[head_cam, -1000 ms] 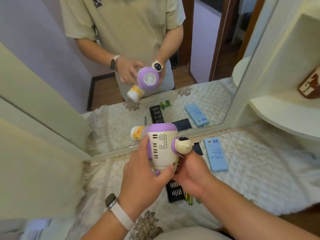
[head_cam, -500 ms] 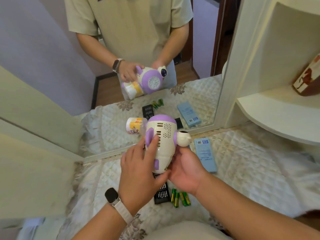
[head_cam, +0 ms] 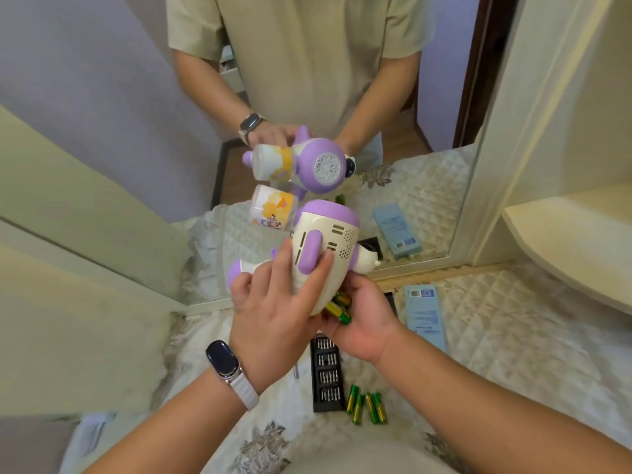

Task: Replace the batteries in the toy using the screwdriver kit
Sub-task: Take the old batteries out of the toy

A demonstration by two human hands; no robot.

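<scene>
The left hand (head_cam: 273,309), a watch (head_cam: 224,362) on its wrist, grips the toy (head_cam: 325,248) from the side, its fingers laid over the cream body and one fingertip on a purple knob. The toy is held in the air above the quilted surface (head_cam: 513,354), close to the mirror (head_cam: 102,97) along the far edge, with its purple top tilted away. The right hand (head_cam: 362,319) is cupped under the toy's lower end and holds the green-and-yellow held batteries (head_cam: 338,309) between palm and toy. Below the hands, toward the near edge, the black bit case (head_cam: 327,374) lies flat. Just to its right lie four spare batteries (head_cam: 367,407) side by side. A blue box (head_cam: 424,316) lies further right, nearer the far edge.
</scene>
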